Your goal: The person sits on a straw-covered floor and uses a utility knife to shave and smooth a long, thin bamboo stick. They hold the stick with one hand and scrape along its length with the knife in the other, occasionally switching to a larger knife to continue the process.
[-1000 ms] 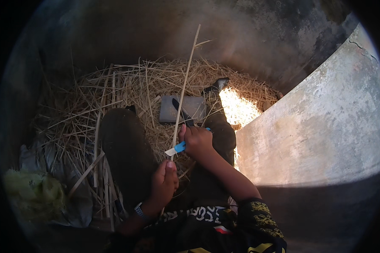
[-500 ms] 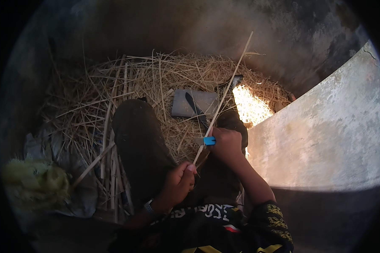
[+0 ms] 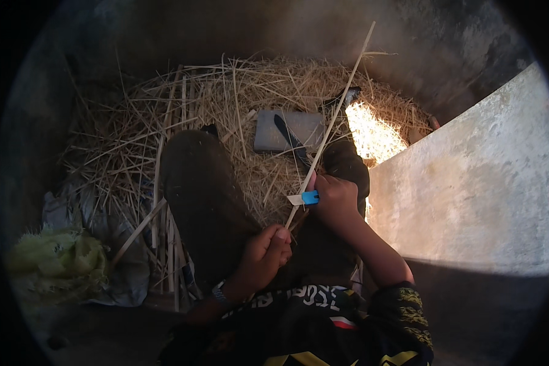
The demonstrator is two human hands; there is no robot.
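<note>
A long, thin, pale strip (image 3: 341,100), which looks like bamboo or cane, slants up and away between my knees. Its near end is pinched in my closed left hand (image 3: 266,255). My right hand (image 3: 337,202), a little farther off, is wrapped around a blue utility knife (image 3: 310,197). Its short blade lies across the strip just above my left fingers. Part of the strip runs by my right thumb, and I cannot tell whether the thumb presses on it. Beyond my hands, a dark curved knife (image 3: 290,135) rests on a grey rectangular block (image 3: 266,131).
Loose shavings and split strips (image 3: 207,91) cover the floor ahead. Longer sticks (image 3: 172,256) lie beside my left leg. A frayed yellow-green bundle (image 3: 61,256) sits at the left. A pale slab or wall (image 3: 470,183) slants along the right, beside a bright sunlit patch (image 3: 372,134).
The whole view has shifted, so the block and shavings sit higher in the picture. Both hands keep their holds, and the cutter's blade now shows more plainly across the strip.
</note>
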